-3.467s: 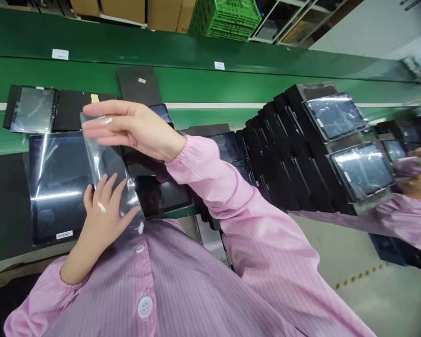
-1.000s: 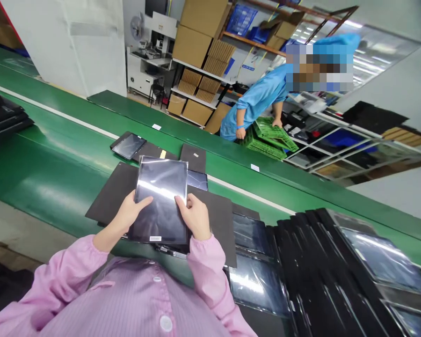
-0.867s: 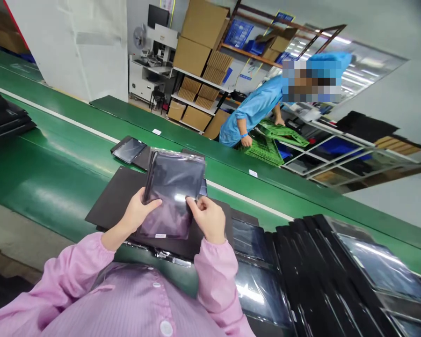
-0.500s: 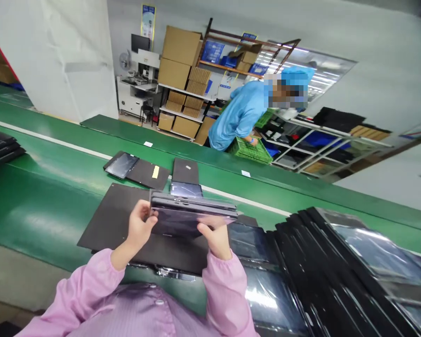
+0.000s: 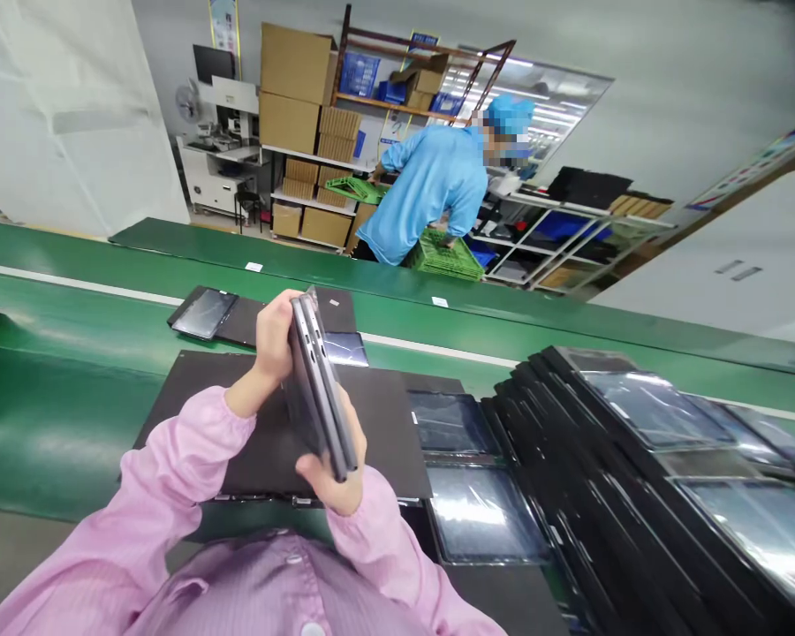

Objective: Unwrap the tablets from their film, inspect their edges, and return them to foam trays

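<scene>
Two slim dark-grey tablets (image 5: 323, 389), pressed together, stand on edge over the bench, their narrow sides with small slots facing up. My left hand (image 5: 276, 340) is closed around their far end. At the near end my right hand (image 5: 341, 468) grips them, thumb on one face and fingers behind. Beneath lies a large flat black board (image 5: 388, 424). Just past the hands, another tablet (image 5: 345, 348) rests on a small black board, partly hidden. To the left, a tablet (image 5: 205, 314) lies on a dark panel. Shiny film-covered tablets (image 5: 487, 512) lie right of the board.
A tall slanted stack of black trays (image 5: 589, 477) holding tablets fills the right side. The green bench (image 5: 59, 389) runs across, with a raised ledge behind. Beyond it, a person in blue (image 5: 430, 190) bends over a green crate (image 5: 445, 256) by shelves.
The tablets have turned from lying sideways to on edge, pointing away from me. My left hand has shifted to their far end. The view has swung right, and the co-worker now also holds a green crate.
</scene>
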### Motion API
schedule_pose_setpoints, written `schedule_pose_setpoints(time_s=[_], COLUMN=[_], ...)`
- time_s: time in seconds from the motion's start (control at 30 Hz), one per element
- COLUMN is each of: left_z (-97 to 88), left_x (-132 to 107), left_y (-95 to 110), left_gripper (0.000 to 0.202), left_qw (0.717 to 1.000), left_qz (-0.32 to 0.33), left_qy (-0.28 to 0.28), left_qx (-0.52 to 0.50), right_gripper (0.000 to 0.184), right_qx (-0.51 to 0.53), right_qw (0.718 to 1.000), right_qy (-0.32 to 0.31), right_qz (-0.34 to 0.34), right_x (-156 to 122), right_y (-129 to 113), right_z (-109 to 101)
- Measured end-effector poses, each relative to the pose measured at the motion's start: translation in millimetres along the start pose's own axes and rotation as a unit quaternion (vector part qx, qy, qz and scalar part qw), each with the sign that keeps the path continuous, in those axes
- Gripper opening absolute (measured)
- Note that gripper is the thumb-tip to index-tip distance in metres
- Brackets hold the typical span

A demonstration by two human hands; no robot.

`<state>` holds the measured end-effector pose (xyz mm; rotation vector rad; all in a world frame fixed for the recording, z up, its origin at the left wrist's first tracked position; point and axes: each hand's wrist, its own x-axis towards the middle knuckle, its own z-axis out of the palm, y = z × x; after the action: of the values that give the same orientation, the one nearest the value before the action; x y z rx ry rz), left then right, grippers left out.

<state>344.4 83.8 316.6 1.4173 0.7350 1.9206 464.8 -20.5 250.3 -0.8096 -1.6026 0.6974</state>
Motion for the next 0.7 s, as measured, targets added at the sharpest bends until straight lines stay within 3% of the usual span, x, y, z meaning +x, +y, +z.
schedule_pose_setpoints(time_s=[0.07, 0.13, 0.3, 0.53, 0.7], left_z=[2.5, 4.3, 7.8, 12.4, 21.2], left_x=[5.4, 4.1, -3.7, -6.5, -7.2], left_y=[-3.3, -3.1, 0.5, 1.4, 2.6], left_gripper=[0.055, 0.054, 0.052, 0.053, 0.055], left_qw=[0.998, 0.995, 0.991, 0.990, 0.993], left_qz=[-0.029, -0.028, 0.002, 0.022, 0.033], left_qy=[-0.047, -0.070, -0.119, -0.130, -0.116], left_qx=[-0.045, -0.066, -0.059, -0.043, 0.001], right_gripper=[0.092, 0.082, 0.050, 0.035, 0.035], right_qx=[0.059, 0.115, 0.120, 0.108, 0.098], right_qw=[0.997, 0.991, 0.992, 0.992, 0.991], right_qy=[-0.026, -0.045, -0.014, 0.015, 0.068], right_qz=[-0.038, -0.043, 0.020, 0.058, 0.061], right_x=[4.0, 7.6, 14.1, 15.7, 18.0], right_y=[-10.1, -22.0, -47.9, -60.9, -60.5], right_z=[-7.4, -18.3, -35.6, -38.8, -45.0])
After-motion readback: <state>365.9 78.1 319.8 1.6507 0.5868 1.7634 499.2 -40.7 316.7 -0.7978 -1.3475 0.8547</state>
